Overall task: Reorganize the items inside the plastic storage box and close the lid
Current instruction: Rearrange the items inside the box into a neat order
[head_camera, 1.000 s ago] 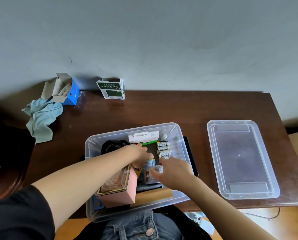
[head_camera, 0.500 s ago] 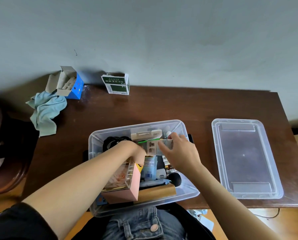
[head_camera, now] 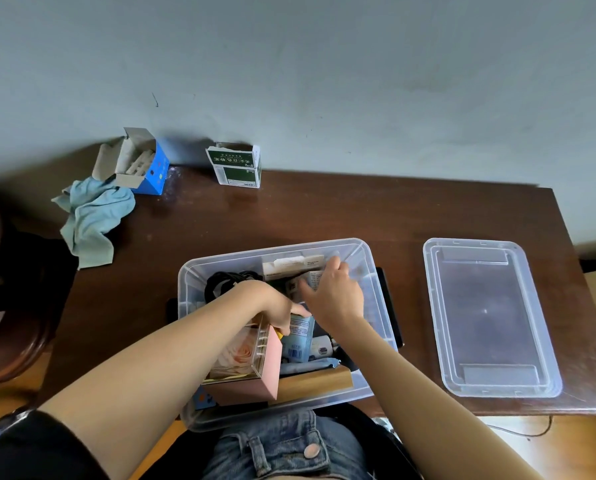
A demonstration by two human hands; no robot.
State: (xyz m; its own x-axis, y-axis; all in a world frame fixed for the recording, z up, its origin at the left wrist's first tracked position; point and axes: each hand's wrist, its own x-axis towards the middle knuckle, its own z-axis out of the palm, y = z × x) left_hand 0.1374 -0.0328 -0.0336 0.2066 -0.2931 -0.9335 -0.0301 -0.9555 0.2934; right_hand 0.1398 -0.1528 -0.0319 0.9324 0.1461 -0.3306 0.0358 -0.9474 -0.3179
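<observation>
- Your clear plastic storage box [head_camera: 369, 258] sits open at the near edge of the dark brown wooden table [head_camera: 324, 213], its near end overhanging your lap; its long axis runs near to far, tilted a little to the right at the far end.
- Your left hand [head_camera: 275, 306] reaches into the middle of the box, fingers curled down beside the light blue printed pouch [head_camera: 300, 341]; I cannot tell whether it grasps anything.
- Your right hand [head_camera: 334, 292] is at the far end of the box, fingers curled round a small printed packet [head_camera: 315, 279], just near a white flat carton [head_camera: 291, 265] lying against the far wall.
- A pink box with a rose picture [head_camera: 251, 368] stands at the near left corner, and a black coiled cable [head_camera: 223, 282] lies far left.
- The clear rectangular plastic lid [head_camera: 486, 317] lies flat on the table well right of the box, its long axis also near to far.
</observation>
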